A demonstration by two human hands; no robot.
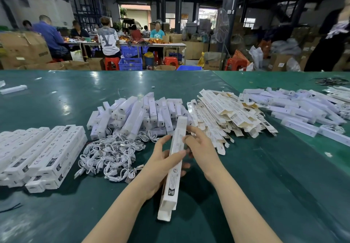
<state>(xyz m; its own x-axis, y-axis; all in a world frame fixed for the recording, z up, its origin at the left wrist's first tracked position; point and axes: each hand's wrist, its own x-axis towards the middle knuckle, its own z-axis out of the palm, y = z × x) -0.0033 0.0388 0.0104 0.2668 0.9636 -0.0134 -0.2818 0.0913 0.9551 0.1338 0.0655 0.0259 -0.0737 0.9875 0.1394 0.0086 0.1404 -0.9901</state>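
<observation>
A long white printed box (175, 167) stands tilted over the green table (265, 186), its near end flap open and its far end pointing at the piles. My left hand (161, 168) grips its middle from the left, thumb across the top face. My right hand (198, 146) holds the upper part of the box from the right with curled fingers. A white bar shows at the far end of the box.
Packed white boxes (41, 153) lie stacked at the left. Small coiled white cables (111, 153) sit in front of a heap of white bars (136, 113). Flat unfolded cartons (227, 113) and more white bars (303, 106) lie to the right. People work at far tables.
</observation>
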